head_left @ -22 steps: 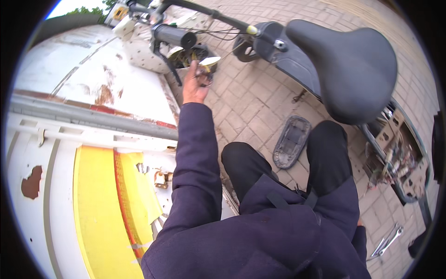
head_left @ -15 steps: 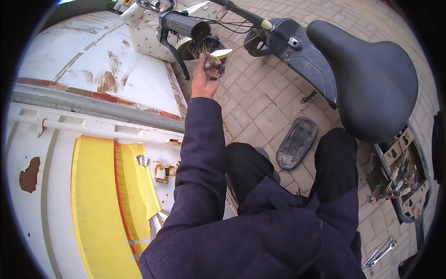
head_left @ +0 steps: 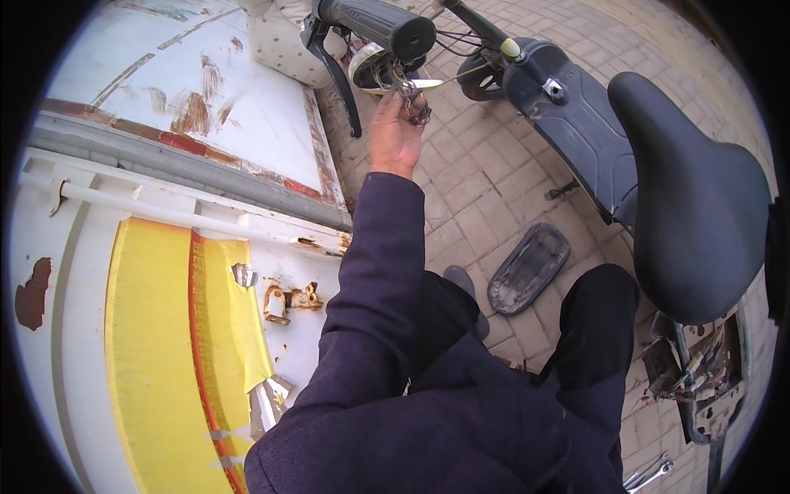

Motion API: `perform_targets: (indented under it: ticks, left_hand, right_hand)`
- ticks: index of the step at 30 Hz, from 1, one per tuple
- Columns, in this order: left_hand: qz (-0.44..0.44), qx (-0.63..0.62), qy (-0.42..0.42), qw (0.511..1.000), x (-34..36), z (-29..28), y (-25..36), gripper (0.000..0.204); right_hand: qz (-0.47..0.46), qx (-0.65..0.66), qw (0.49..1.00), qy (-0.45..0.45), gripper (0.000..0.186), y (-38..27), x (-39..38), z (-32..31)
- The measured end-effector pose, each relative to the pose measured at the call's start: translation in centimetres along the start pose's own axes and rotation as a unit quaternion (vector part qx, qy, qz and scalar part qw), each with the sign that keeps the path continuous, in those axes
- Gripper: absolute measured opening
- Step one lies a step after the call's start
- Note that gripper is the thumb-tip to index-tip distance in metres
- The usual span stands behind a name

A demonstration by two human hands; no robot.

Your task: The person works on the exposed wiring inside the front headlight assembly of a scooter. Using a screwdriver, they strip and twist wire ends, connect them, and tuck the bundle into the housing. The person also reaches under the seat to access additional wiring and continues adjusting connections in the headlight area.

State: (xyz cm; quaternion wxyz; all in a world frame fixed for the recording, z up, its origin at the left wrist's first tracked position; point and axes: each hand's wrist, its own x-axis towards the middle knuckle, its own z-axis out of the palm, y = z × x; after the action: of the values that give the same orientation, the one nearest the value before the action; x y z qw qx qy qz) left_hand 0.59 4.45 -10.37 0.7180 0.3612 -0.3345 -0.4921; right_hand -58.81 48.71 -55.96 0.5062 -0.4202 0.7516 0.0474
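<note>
My left hand (head_left: 397,142) reaches up to the front of an electric scooter, its fingers closed on a bundle of thin wires (head_left: 418,109). The wires come out of an open, round headlight housing (head_left: 369,69) with a pale rim. Just above sit the black handlebar grip (head_left: 380,23) and the brake lever (head_left: 342,89), which hangs down left of my hand. The fingertips are partly hidden among the wires. My right hand is out of view.
The scooter's footboard (head_left: 568,111) and black saddle (head_left: 699,202) stand to the right. An open compartment with loose wiring (head_left: 699,366) lies below the saddle. A dark oblong cover (head_left: 529,267) and wrenches (head_left: 650,476) are on the paving. A white metal panel (head_left: 82,272) borders the left.
The view has shifted, moving the scooter rightward in the picture. My left hand stays at the headlight wires, which now look more bunched between the fingers.
</note>
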Motion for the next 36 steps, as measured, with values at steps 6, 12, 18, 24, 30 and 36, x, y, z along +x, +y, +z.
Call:
perform_targets:
  ticks: [6, 12, 18, 24, 30, 36]
  left_hand:
    - [0.018, -0.058, 0.0, 0.998, -0.2, 1.2, -0.9, 0.018]
    - [0.059, -0.075, 0.03, 0.995, 0.2, 1.4, -1.2, 0.019]
    - [0.127, -0.053, 0.031, 0.99, 0.2, 0.7, -1.5, 0.016]
    - [0.127, -0.109, -0.013, 0.986, -0.5, 0.6, -0.4, 0.018]
    - [0.202, 0.008, 0.059, 0.978, -0.9, 2.2, -0.6, 0.016]
    - [0.187, -0.045, 0.055, 0.98, -1.3, 3.0, -0.3, 0.014]
  right_hand:
    - [-0.003, -0.019, 1.0, -0.003, 0.025, -1.7, 0.7, -1.2]
    - [-0.008, -0.04, 0.999, -0.005, 0.024, -3.7, 1.0, -2.5]
    - [-0.009, -0.058, 0.998, -0.005, 0.024, -5.6, 0.6, -3.9]
    - [-0.014, -0.077, 0.997, -0.001, 0.024, -7.6, -0.3, -5.7]
    - [-0.029, -0.1, 0.995, 0.003, 0.024, -10.1, -2.6, -8.2]
    - [-0.051, -0.109, 0.993, 0.013, 0.025, -13.0, -7.6, -11.4]
